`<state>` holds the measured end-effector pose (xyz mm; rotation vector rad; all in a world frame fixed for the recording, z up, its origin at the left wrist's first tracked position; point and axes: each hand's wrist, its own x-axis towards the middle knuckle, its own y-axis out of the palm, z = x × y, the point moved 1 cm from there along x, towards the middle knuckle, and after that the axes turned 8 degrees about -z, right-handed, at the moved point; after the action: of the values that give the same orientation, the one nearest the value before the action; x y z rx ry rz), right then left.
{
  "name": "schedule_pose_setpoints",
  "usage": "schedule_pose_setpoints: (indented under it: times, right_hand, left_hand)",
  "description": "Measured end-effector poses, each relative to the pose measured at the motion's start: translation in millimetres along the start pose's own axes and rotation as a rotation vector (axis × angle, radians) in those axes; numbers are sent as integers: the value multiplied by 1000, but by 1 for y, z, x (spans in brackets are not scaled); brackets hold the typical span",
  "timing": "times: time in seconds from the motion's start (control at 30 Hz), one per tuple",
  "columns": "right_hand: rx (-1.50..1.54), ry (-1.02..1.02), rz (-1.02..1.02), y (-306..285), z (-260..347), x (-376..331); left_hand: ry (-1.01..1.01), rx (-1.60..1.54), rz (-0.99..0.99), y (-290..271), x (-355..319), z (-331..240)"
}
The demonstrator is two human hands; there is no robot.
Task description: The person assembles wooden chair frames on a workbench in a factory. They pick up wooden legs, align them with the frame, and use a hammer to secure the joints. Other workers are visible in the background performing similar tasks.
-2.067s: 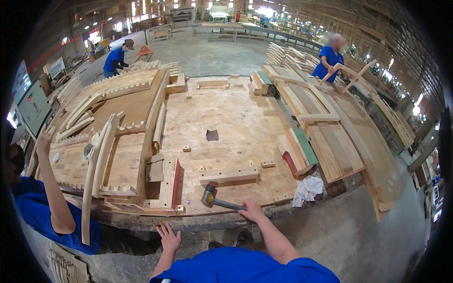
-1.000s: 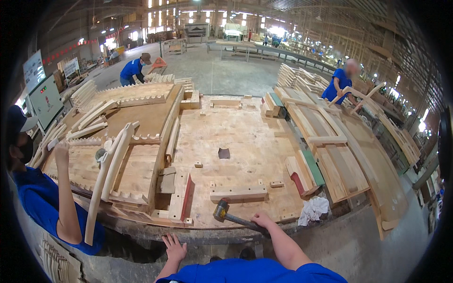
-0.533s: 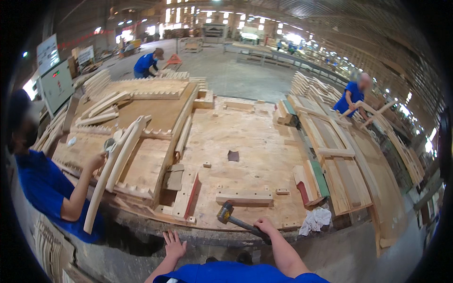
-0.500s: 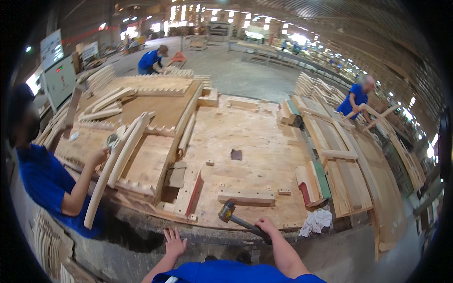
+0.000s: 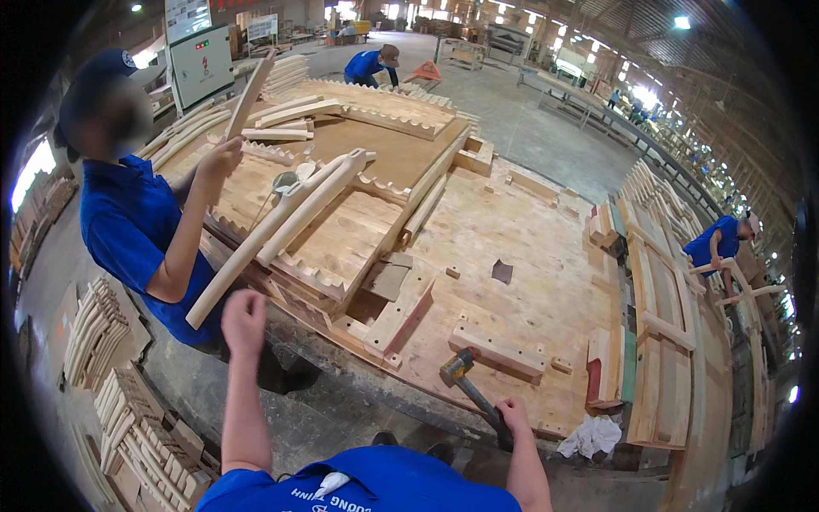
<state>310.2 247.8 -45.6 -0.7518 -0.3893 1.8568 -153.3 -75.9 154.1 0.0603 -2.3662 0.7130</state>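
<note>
My left hand [image 5: 245,321] is raised over the floor by the bench's front edge, near the lower end of a curved wooden rail [image 5: 256,245]. Its fingers look curled in, and nothing shows in them. At the bench's front edge my right hand [image 5: 513,415] is closed on the handle of a mallet [image 5: 459,365]. The mallet's dark head with a yellowish patch rests by a wooden block [image 5: 502,352] with holes. A second curved rail [image 5: 311,209] lies beside the first one, with a small round cup [image 5: 284,182] next to them.
A co-worker [image 5: 145,226] in blue stands at left, holding an upright slat [image 5: 250,94]. Wooden jig blocks [image 5: 401,317] edge the plywood bench top [image 5: 478,230]. A white rag [image 5: 590,437] lies at the front right. Stacked wooden parts [image 5: 141,444] stand at lower left.
The view has swung left. My left hand has risen from the bench edge toward the rails, its spread fingers now curled. The right hand stays at the mallet handle. The co-worker's hand is at the slat.
</note>
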Motion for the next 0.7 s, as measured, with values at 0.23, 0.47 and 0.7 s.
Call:
schedule_pose_setpoints:
  times: [0.23,0.47,0.7]
  right_hand:
    - [48,-48,-30,3,-9,6]
    - [29,-60,-47,3,-12,6]
    - [22,-54,-49,1,-12,6]
  left_hand:
    - [-2,450,148,-53,58,48]
    - [-124,465,386,-42,77,70]
    - [-183,349,622,-21,115,84]
